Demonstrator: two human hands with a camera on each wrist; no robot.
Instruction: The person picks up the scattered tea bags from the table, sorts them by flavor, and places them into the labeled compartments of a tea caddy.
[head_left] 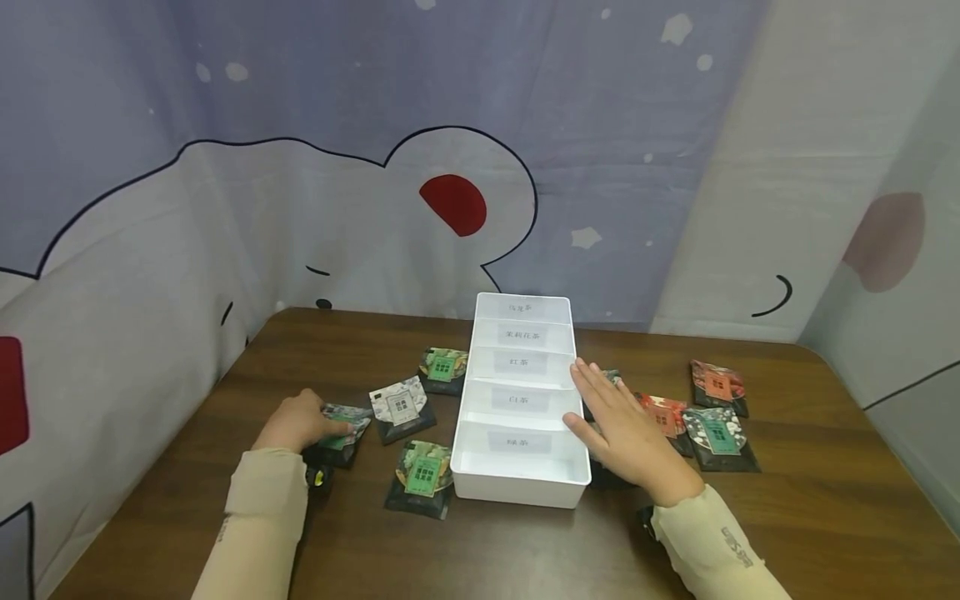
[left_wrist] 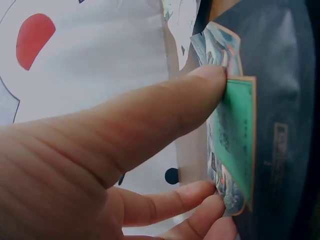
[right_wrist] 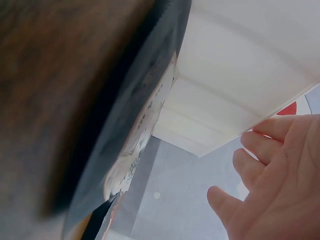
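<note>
My left hand is at the left with its thumb and fingertips at opposite edges of a dark tea sachet. In the left wrist view, the thumb lies by the sachet's green label. My right hand, fingers straight, is at the right rim of a white divided box. The right wrist view has its fingertips beside the box wall. Beneath the right hand lies a dark sachet with a pale label, mostly hidden in the head view.
Left of the box lie a white-and-black sachet and two green-labelled ones, one near and one far. On the right are red sachets and a teal-labelled one. A patterned curtain hangs behind the wooden table.
</note>
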